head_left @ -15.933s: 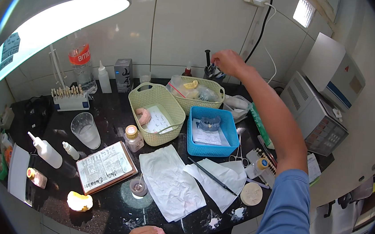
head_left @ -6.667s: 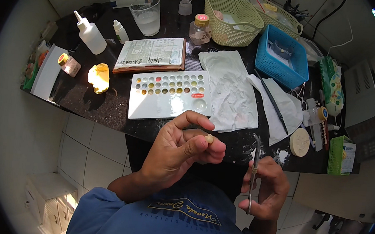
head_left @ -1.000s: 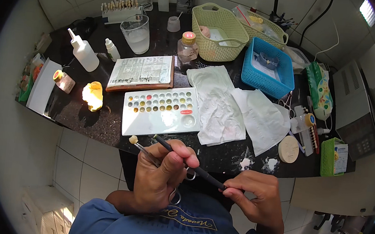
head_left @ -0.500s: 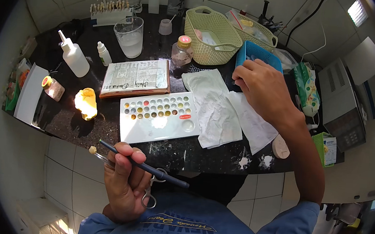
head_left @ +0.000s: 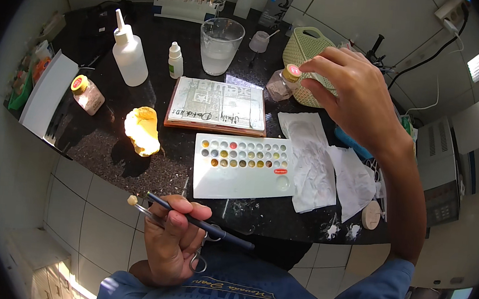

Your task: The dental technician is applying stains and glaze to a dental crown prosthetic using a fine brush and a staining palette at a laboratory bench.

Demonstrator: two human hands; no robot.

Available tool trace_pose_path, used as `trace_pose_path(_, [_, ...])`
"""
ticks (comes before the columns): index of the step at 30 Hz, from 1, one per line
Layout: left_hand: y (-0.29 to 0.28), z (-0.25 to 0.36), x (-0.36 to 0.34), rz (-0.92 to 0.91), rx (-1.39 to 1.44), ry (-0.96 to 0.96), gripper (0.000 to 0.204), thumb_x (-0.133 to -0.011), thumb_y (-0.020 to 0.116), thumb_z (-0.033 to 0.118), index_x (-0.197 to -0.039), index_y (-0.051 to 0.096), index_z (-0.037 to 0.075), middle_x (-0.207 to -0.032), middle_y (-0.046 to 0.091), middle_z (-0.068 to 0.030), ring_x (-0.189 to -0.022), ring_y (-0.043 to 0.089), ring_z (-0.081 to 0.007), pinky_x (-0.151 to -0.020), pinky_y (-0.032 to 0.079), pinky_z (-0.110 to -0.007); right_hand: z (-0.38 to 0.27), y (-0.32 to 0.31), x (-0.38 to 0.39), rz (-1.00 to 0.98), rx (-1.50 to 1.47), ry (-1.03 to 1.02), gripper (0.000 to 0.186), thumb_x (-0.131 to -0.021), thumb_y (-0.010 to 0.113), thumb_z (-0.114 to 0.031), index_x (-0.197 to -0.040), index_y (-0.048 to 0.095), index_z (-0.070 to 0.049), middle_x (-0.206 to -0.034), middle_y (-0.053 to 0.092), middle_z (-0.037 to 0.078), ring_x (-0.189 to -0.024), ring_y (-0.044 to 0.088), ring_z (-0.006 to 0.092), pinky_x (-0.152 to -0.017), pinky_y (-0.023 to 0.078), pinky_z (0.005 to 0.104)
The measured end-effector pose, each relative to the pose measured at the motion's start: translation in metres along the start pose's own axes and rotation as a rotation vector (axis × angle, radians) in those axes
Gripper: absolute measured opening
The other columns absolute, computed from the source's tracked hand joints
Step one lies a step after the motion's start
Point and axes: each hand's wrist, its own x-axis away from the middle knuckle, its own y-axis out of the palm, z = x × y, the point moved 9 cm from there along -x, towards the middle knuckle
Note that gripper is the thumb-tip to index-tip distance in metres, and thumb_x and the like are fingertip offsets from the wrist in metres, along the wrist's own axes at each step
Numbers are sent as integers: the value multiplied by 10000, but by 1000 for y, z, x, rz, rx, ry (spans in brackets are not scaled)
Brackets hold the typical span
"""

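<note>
My left hand [head_left: 177, 238] is closed around scissor-handled forceps [head_left: 200, 260] and a dark blue pen-shaped tool [head_left: 218, 232]. At the forceps' tip sits a small cream tooth crown [head_left: 132, 200]. My right hand [head_left: 350, 88] is raised at the back right, thumb and fingers apart, beside the gold-pink lid of a glass jar [head_left: 281, 86]. Whether a fingertip touches the lid is hard to see. Below lies a white palette [head_left: 242, 184] with rows of coloured wells. Crumpled white tissues [head_left: 311, 173] are to its right.
Behind the palette lies a paper-covered pad [head_left: 218, 105]. A glass of cloudy liquid [head_left: 220, 48], a white squeeze bottle [head_left: 130, 60] and a small dropper bottle [head_left: 175, 61] stand farther back. A yellow dental cast [head_left: 142, 132] lies left. A green basket [head_left: 305, 50] is behind my right hand.
My right hand has left the blue basket, moving left and up toward the jar, its fingers opening. The whole view has shifted. My left hand keeps the same grip.
</note>
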Motion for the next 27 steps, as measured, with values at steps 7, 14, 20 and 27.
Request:
trace_pose_path(7, [2,2,2,8,-10,-16,220,-939,617,220,-1020,590,17,-936,676,-213,-376,274,-1,-343,239,-179,-5,93,-75,-118,265,-315,67,-783,649,-121,-810,690,-76,-845,654,48,-907,619,223,-888,436,392])
trace_pose_path(14, [-6,15,2,80,-11,21,222,-934,627,200,-1028,605,0,-920,683,-193,-397,289,9,-358,228,-177,-19,129,-98,-308,389,-357,64,-772,627,-112,-736,680,-110,-746,659,31,-914,619,206,-897,406,373])
trace_pose_path(20, [14,11,-8,-55,-15,-97,218,-997,503,215,-1112,564,40,-1051,670,-169,-405,252,9,-356,246,-165,-23,28,-59,21,155,-133,36,-742,663,-35,-776,674,-38,-834,624,104,-871,603,273,-967,409,402])
trace_pose_path(27, [23,3,-5,-51,13,-87,223,-1015,458,218,-1130,548,49,-1118,655,-184,-417,232,14,-360,245,-154,-89,-50,43,78,-194,113,71,-709,666,6,-772,639,-15,-800,618,81,-788,616,249,-963,407,475])
